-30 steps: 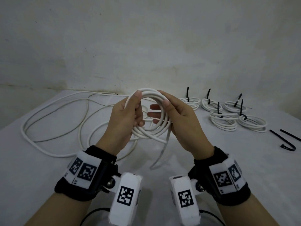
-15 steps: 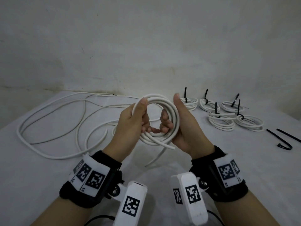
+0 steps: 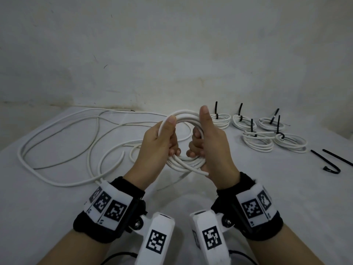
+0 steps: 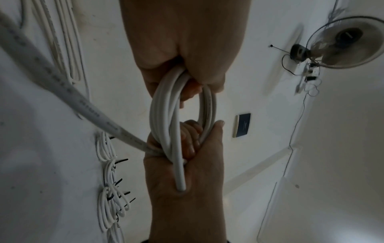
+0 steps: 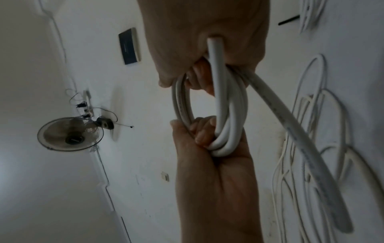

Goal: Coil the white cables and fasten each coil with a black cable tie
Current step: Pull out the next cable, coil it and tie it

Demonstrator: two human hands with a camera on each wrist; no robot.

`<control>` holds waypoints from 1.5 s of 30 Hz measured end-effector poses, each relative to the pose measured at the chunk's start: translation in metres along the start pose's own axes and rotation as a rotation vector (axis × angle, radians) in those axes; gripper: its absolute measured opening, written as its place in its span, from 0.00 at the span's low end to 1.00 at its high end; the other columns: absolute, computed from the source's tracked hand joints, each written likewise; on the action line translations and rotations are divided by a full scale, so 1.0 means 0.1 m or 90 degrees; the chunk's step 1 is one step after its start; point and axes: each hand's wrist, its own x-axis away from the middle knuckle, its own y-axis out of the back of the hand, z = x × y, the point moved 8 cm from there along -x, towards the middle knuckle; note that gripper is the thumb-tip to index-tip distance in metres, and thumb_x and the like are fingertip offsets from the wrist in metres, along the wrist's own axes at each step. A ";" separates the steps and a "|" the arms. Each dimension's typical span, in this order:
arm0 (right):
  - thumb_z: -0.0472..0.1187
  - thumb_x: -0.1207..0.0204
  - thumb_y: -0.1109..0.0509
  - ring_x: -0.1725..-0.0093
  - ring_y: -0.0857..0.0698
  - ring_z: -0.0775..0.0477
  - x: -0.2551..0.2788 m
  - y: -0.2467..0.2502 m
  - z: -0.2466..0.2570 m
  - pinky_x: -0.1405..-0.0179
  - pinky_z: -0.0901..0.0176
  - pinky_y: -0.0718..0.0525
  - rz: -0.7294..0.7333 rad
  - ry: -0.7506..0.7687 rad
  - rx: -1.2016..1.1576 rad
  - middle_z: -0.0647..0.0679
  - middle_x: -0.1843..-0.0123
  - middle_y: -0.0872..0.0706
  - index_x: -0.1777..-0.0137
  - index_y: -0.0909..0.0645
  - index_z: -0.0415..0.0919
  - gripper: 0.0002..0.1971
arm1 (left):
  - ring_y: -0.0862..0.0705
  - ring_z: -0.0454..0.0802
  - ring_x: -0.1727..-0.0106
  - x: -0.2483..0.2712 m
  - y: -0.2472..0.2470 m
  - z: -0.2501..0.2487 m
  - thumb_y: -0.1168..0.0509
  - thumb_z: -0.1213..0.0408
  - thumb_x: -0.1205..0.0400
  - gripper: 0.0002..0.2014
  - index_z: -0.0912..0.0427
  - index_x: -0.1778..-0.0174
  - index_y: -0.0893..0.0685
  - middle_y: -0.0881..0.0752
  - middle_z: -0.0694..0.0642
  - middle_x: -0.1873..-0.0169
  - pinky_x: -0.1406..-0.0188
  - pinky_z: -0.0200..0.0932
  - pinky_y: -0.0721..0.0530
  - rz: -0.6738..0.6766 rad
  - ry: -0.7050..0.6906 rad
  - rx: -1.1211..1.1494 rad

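A white cable coil (image 3: pixel 183 113) of several turns hangs above the table between both hands. My left hand (image 3: pixel 162 138) grips its left side, thumb pressed on the top strand. My right hand (image 3: pixel 208 142) grips the right side with the thumb pointing up. A cut cable end (image 3: pixel 204 172) pokes out below the right palm. In the left wrist view the coil (image 4: pixel 164 106) passes through both fists, and a tail (image 4: pixel 83 102) runs off to the left. The right wrist view shows the same coil (image 5: pixel 228 115) and tail (image 5: pixel 301 139). Two loose black cable ties (image 3: pixel 332 165) lie at the far right.
Long loose white cables (image 3: pixel 57 134) sprawl over the left half of the white table (image 3: pixel 267 188). Several tied coils (image 3: pixel 256 142) with upright black tie ends sit at the back right. A wall rises right behind the table. A fan (image 4: pixel 343 42) hangs on another wall.
My right hand's fingers, straight through the coil a second ago, have curled round its right side and the thumb has come upright. The left hand's grip is unchanged.
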 end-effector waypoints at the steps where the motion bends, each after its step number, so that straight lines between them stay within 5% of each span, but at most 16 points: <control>1: 0.64 0.24 0.38 0.83 0.38 0.52 0.00 0.01 0.00 0.79 0.61 0.30 -0.013 0.002 0.002 0.52 0.84 0.38 0.75 0.33 0.41 0.28 | 0.32 0.42 0.80 -0.01 -0.01 0.01 0.44 0.44 0.22 0.20 0.59 0.68 0.30 0.33 0.45 0.83 0.70 0.42 0.23 0.014 0.004 -0.003; 5: 0.60 0.21 0.38 0.83 0.39 0.52 -0.01 0.05 0.01 0.80 0.62 0.33 -0.038 0.008 -0.027 0.52 0.84 0.39 0.75 0.34 0.42 0.27 | 0.21 0.46 0.73 -0.01 0.02 -0.02 0.47 0.45 0.19 0.21 0.62 0.61 0.23 0.24 0.50 0.77 0.65 0.40 0.19 0.066 0.012 -0.077; 9: 0.61 0.22 0.37 0.84 0.39 0.53 -0.06 0.19 -0.01 0.83 0.64 0.33 -0.081 -0.020 -0.158 0.52 0.83 0.41 0.75 0.35 0.43 0.27 | 0.13 0.48 0.49 -0.06 0.14 0.08 0.38 0.34 0.26 0.29 0.55 0.42 0.18 0.12 0.54 0.52 0.44 0.46 0.16 0.178 0.083 -0.153; 11: 0.62 0.22 0.37 0.85 0.40 0.54 -0.09 0.30 0.00 0.85 0.65 0.34 -0.111 -0.026 -0.245 0.53 0.83 0.42 0.75 0.36 0.43 0.27 | 0.13 0.51 0.48 -0.03 0.19 0.21 0.26 0.49 0.36 0.29 0.54 0.40 0.22 0.13 0.55 0.47 0.47 0.48 0.14 0.277 0.159 -0.142; 14: 0.62 0.22 0.38 0.85 0.41 0.54 -0.12 0.45 0.03 0.85 0.66 0.35 -0.159 -0.019 -0.314 0.53 0.82 0.42 0.73 0.37 0.44 0.27 | 0.11 0.54 0.56 0.06 0.12 0.27 0.22 0.76 0.36 0.24 0.62 0.47 0.22 0.12 0.57 0.53 0.56 0.39 0.16 0.364 0.183 -0.071; 18: 0.63 0.21 0.39 0.85 0.43 0.54 -0.11 0.50 0.03 0.86 0.69 0.37 -0.180 -0.015 -0.390 0.53 0.82 0.44 0.73 0.38 0.44 0.27 | 0.10 0.47 0.60 -0.01 0.10 0.23 0.20 0.70 0.37 0.12 0.63 0.61 0.14 0.09 0.57 0.59 0.58 0.33 0.15 0.255 0.100 -0.030; 21: 0.63 0.22 0.39 0.86 0.42 0.55 -0.10 0.39 -0.02 0.86 0.69 0.35 -0.145 -0.037 -0.414 0.53 0.83 0.44 0.73 0.38 0.44 0.27 | 0.11 0.47 0.64 -0.10 0.18 0.32 0.13 0.54 0.52 0.26 0.59 0.65 0.15 0.10 0.57 0.66 0.60 0.36 0.13 0.154 0.116 0.115; 25: 0.63 0.22 0.39 0.87 0.41 0.56 -0.04 0.14 -0.16 0.86 0.68 0.35 -0.083 -0.080 -0.373 0.53 0.83 0.43 0.74 0.37 0.44 0.27 | 0.12 0.44 0.67 -0.13 0.21 0.36 0.14 0.45 0.54 0.36 0.60 0.60 0.22 0.12 0.52 0.69 0.65 0.37 0.13 0.092 0.125 0.188; 29: 0.63 0.22 0.39 0.86 0.42 0.56 -0.01 0.07 -0.16 0.86 0.67 0.36 -0.063 -0.093 -0.374 0.53 0.83 0.43 0.74 0.37 0.44 0.28 | 0.12 0.45 0.67 -0.08 0.17 0.36 0.15 0.48 0.50 0.33 0.60 0.57 0.20 0.14 0.54 0.68 0.65 0.37 0.12 0.090 0.161 0.242; 33: 0.64 0.22 0.39 0.86 0.42 0.56 0.00 0.09 -0.11 0.86 0.67 0.36 -0.064 -0.082 -0.362 0.53 0.83 0.43 0.74 0.37 0.43 0.28 | 0.15 0.43 0.71 -0.05 0.12 0.32 0.35 0.62 0.24 0.07 0.63 0.57 0.22 0.15 0.52 0.72 0.69 0.36 0.14 0.057 0.165 0.231; 35: 0.63 0.22 0.39 0.86 0.42 0.56 0.02 0.06 -0.12 0.86 0.67 0.36 -0.061 -0.084 -0.342 0.53 0.83 0.43 0.74 0.37 0.43 0.28 | 0.18 0.44 0.73 -0.05 0.13 0.30 0.38 0.68 0.23 0.02 0.63 0.59 0.23 0.18 0.53 0.73 0.72 0.36 0.16 0.046 0.164 0.207; 39: 0.62 0.21 0.40 0.85 0.41 0.55 0.06 0.01 -0.13 0.86 0.67 0.35 -0.043 -0.084 -0.285 0.52 0.83 0.43 0.75 0.37 0.43 0.28 | 0.17 0.44 0.74 -0.05 0.16 0.27 0.39 0.74 0.23 0.04 0.64 0.58 0.20 0.16 0.51 0.73 0.75 0.36 0.17 0.046 0.160 0.146; 45: 0.62 0.22 0.39 0.84 0.38 0.53 0.09 0.06 -0.08 0.85 0.65 0.32 -0.083 -0.051 -0.199 0.52 0.83 0.41 0.73 0.36 0.42 0.28 | 0.15 0.41 0.66 -0.04 0.14 0.25 0.41 0.75 0.20 0.20 0.53 0.67 0.08 0.13 0.49 0.70 0.66 0.37 0.14 0.074 0.152 0.093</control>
